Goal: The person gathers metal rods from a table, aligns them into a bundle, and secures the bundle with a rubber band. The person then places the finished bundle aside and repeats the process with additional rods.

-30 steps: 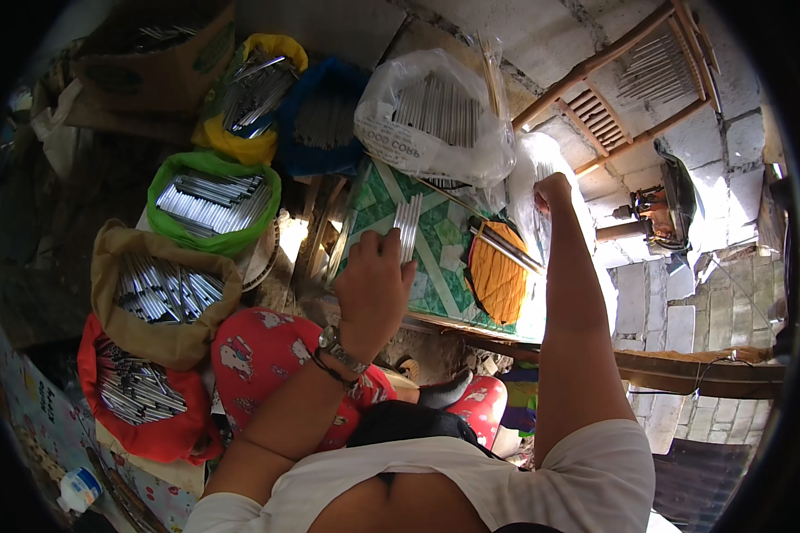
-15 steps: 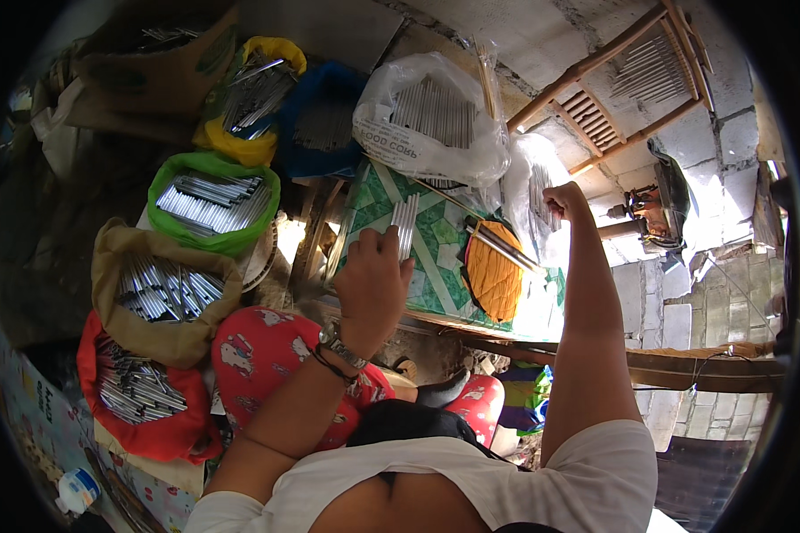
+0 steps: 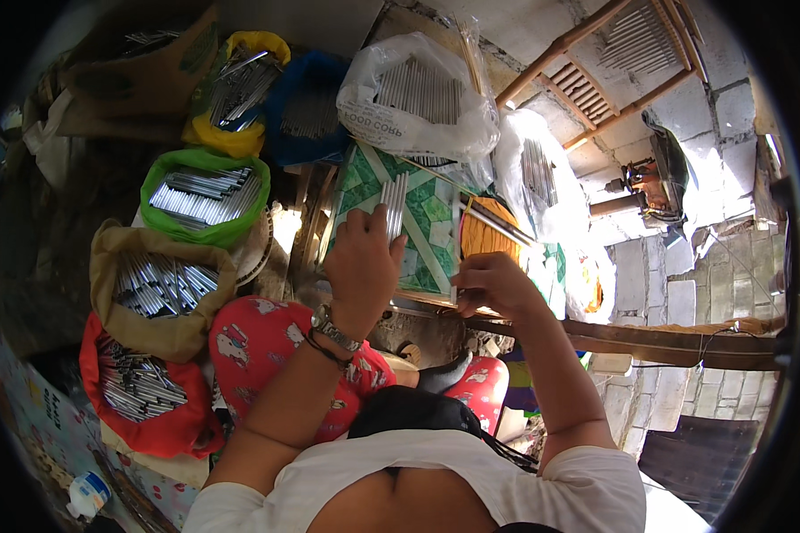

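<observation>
Several slim silver tubes (image 3: 396, 206) lie side by side on a green patterned tabletop (image 3: 431, 218). My left hand (image 3: 362, 266) is closed over their near ends. At the table's near edge my right hand (image 3: 496, 282) pinches the lower end of a single silver tube (image 3: 456, 244), which points away from me. Just right of that tube is a round orange pad (image 3: 482, 244) with two thicker metal tubes (image 3: 498, 219) lying across it. Behind my right hand stands a clear white plastic bag (image 3: 517, 178) of similar tubes.
A larger clear bag of tubes (image 3: 373, 129) stands at the back of the table. Green (image 3: 156, 218), tan (image 3: 107, 298), red (image 3: 120, 431), yellow (image 3: 227, 138) and blue (image 3: 329, 75) bags of tubes line the left. A wooden beam (image 3: 667, 345) crosses at right.
My right hand has come back from the white bag to the table's near edge, now with one tube in its fingers. My left hand stays on the row of tubes.
</observation>
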Motion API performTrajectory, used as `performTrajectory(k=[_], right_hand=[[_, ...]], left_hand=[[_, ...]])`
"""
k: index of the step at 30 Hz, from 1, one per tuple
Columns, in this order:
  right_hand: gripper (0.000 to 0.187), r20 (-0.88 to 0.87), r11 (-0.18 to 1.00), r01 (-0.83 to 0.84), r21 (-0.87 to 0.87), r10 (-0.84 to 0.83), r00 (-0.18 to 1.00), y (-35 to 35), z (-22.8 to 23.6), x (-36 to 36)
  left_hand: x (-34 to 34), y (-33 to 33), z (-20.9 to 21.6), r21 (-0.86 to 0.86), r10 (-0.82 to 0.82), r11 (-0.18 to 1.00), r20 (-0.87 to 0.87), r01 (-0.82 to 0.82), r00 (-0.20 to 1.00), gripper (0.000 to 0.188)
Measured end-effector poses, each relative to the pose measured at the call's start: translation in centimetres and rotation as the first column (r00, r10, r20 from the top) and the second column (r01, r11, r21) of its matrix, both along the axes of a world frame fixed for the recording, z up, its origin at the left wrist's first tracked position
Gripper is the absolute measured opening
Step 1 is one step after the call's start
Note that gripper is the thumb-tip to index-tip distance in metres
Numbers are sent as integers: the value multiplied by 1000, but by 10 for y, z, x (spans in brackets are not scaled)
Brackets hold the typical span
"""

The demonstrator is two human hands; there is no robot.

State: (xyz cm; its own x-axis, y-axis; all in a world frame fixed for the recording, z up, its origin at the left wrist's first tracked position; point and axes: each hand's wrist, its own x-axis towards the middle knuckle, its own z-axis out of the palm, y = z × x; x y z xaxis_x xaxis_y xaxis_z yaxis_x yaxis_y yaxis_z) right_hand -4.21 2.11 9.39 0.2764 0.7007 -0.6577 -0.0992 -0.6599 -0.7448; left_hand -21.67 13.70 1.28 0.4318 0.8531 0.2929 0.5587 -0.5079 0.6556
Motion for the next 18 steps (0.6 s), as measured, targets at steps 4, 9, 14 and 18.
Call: performTrajectory(k=[4,9,14,18], right_hand=[[19,5,995,-61,-80,61,998,35,-24,-41],[25,145,990,-94,107,78,986,41,-28,-10],[19,918,981,173,83,-143,370,37,-9,114],[24,940,942,304,-145,35,339,31,-16,184]], left_hand=[[1,1,-1,-24,7,1000,50,-6,999,57],[1,0,2,-16,-10,1000,27,11,1000,63],[2,-1,1,43,-1,999,-33,2,999,67],[4,-1,-2,62,1,998,-25,1,1000,66]])
